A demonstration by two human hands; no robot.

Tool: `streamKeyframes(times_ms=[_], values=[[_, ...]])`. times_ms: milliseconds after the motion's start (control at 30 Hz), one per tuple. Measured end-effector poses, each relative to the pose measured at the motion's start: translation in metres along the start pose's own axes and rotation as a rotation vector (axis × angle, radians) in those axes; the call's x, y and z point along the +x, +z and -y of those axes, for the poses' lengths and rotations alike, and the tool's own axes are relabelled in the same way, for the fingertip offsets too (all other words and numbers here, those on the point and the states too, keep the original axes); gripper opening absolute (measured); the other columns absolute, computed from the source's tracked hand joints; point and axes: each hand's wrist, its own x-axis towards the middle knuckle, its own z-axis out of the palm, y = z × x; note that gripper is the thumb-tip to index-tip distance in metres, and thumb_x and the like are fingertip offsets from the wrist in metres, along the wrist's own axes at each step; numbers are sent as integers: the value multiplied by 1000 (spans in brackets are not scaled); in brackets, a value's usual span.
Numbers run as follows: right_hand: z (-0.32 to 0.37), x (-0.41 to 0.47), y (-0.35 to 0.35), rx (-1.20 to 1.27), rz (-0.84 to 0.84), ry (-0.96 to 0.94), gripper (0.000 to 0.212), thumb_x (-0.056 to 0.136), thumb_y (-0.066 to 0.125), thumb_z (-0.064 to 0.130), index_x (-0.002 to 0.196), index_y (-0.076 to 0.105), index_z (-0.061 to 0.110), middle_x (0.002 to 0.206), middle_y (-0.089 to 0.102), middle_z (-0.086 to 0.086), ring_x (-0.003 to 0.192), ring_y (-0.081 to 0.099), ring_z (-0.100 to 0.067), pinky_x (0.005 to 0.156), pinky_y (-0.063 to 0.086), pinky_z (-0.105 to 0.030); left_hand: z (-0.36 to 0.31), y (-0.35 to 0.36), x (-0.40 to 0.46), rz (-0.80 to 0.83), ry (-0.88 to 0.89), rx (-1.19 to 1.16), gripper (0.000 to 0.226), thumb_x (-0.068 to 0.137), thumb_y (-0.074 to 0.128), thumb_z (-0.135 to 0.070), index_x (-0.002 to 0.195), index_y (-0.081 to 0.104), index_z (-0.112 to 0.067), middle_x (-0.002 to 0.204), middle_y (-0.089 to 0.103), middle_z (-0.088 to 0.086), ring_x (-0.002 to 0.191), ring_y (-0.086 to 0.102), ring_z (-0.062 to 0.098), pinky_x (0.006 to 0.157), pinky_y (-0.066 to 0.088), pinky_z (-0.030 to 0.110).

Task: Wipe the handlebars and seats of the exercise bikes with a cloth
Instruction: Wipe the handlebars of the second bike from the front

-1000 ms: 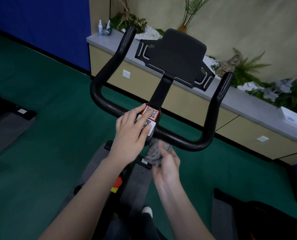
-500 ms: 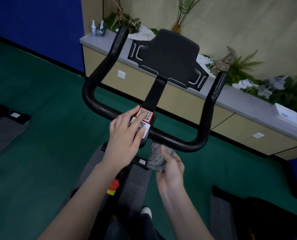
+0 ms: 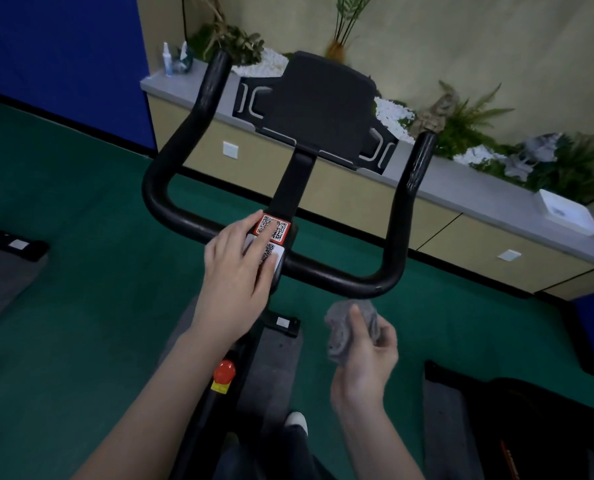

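Observation:
The black U-shaped handlebar (image 3: 340,277) of an exercise bike fills the middle of the view, with a black tablet holder (image 3: 318,105) above its stem. My left hand (image 3: 238,275) lies flat on the handlebar's centre, fingers spread over the QR-code stickers (image 3: 274,233). My right hand (image 3: 364,355) is below and just clear of the bar's right half, holding a crumpled grey cloth (image 3: 347,330). The seat is out of view.
A red knob (image 3: 224,370) sits on the bike frame below. A long cabinet (image 3: 357,199) with plants, a spray bottle (image 3: 167,60) and a white box (image 3: 565,216) runs behind. Other machines' bases lie at far left (image 3: 11,244) and lower right (image 3: 517,424) on green floor.
My right hand with the cloth has dropped away from under the handlebar centre and moved right. My left hand stays on the stickers.

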Motion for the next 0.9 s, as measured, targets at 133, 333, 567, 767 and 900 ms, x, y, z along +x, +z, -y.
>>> streamKeyframes(times_ms=[133, 333, 567, 767, 900], values=[[8, 15, -9, -64, -129, -306, 20, 88, 67, 12, 90, 53, 26, 91, 58, 1, 81, 58, -9, 73, 51, -26, -13, 5, 3, -39, 147, 6, 32, 94, 51, -25, 120, 62, -11, 129, 56, 3, 127, 43, 20, 105, 26, 37], [4, 13, 7, -248, -153, -577, 22, 87, 68, 15, 107, 59, 19, 113, 51, -8, 109, 56, -24, 91, 50, -52, -17, 19, 7, 19, 238, 124, 36, 85, 62, -48, 102, 71, -17, 104, 66, -7, 122, 48, 20, 103, 29, 39], [11, 17, 11, -283, -91, -717, 25, 84, 71, 7, 100, 62, 25, 109, 47, -7, 104, 54, -12, 88, 43, -8, -14, 25, 6, -50, 252, 148, 36, 80, 66, -51, 98, 70, -20, 101, 65, -8, 121, 47, 18, 102, 28, 38], [16, 23, 12, -510, -4, -932, 21, 81, 71, 2, 101, 68, 5, 108, 57, -7, 108, 48, -20, 94, 38, -14, -14, 26, 6, -72, 239, 132, 32, 78, 68, -48, 97, 69, -22, 100, 64, -10, 121, 47, 17, 101, 28, 36], [19, 29, 4, -862, 234, -1122, 34, 73, 71, -12, 104, 68, 1, 106, 62, -9, 106, 46, -20, 93, 35, -30, -13, 27, 6, -74, 247, 128, 32, 79, 67, -48, 97, 69, -22, 100, 64, -10, 121, 47, 17, 101, 28, 36]])
